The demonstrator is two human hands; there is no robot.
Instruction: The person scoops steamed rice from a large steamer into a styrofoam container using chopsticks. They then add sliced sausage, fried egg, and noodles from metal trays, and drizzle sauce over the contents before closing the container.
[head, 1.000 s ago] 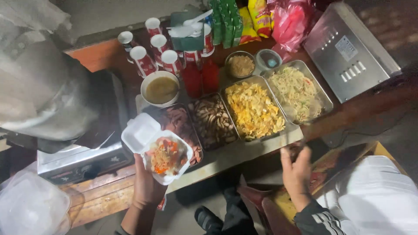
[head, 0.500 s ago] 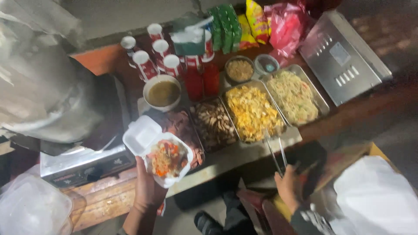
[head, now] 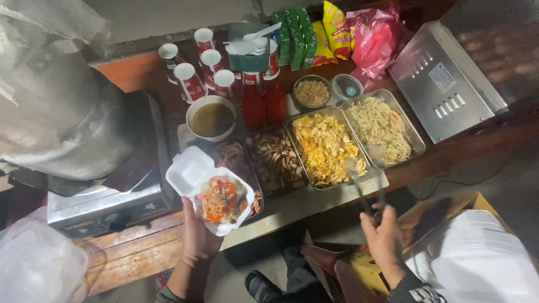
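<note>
Lower centre, the left hand [head: 197, 238] cups an open white foam clamshell box [head: 216, 193] from beneath, level so its noodles and vegetables stay in. Lower right, the right hand [head: 383, 238] is clamped on what look like blurred metal tongs [head: 365, 179], tips over the rectangular steel tray of yellow egg [head: 324, 147]. The neighbouring steel tray of pale noodles [head: 379, 127] and red sauce bottles [head: 264, 104] crowd the surface [head: 140, 247].

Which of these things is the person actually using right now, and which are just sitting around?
In use:
left hand
foam box of food
right hand
tongs
tray of yellow egg

Lying about:
paper cups
red sauce bottles
snack packets
bowl of brown sauce
</note>
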